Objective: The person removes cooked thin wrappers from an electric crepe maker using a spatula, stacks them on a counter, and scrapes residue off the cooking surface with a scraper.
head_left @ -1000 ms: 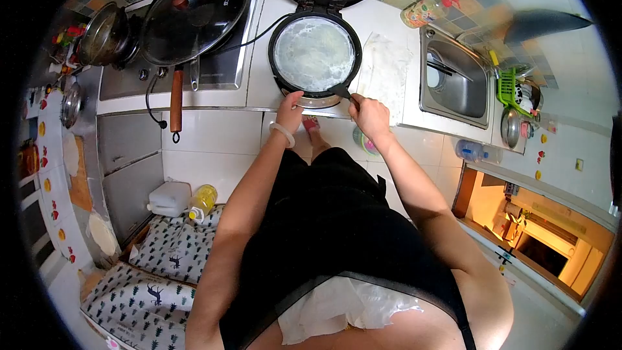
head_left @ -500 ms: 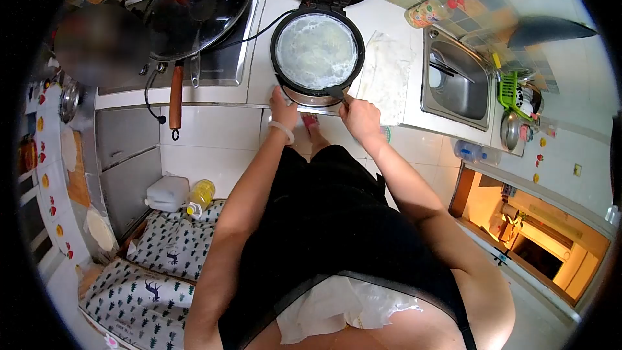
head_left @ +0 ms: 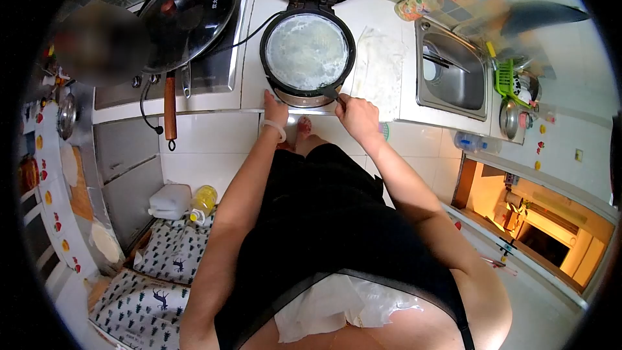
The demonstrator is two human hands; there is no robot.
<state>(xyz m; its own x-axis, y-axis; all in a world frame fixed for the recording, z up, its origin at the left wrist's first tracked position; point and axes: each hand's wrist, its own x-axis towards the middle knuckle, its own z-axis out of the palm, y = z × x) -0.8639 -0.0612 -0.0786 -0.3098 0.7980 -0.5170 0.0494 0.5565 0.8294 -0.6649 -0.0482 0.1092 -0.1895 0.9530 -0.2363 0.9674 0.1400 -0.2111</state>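
Note:
A round black electric griddle (head_left: 264, 58) stands on the counter, its lid raised at the back. A pale, thin pancake (head_left: 306, 50) covers its plate. My right hand (head_left: 358, 116) grips the handle of a black spatula (head_left: 329, 92), whose blade rests at the pancake's front edge. Beside the griddle's front left, at the counter edge, is my left hand (head_left: 276, 109), with a pale bracelet at the wrist; its fingers look extended and hold nothing visible. A whitish cloth (head_left: 378, 74) lies right of the griddle.
On the left, a lidded black pan (head_left: 188, 23) with a wooden handle sits on the stove (head_left: 223, 78). The metal sink (head_left: 451, 91) is to the right, a green rack (head_left: 505, 81) beyond it. A patterned bottle (head_left: 414, 5) stands behind the sink's corner.
The spatula and my right hand have moved left along the griddle's front edge. My left hand has shifted left and down, away from the griddle's front. The view has shifted slightly.

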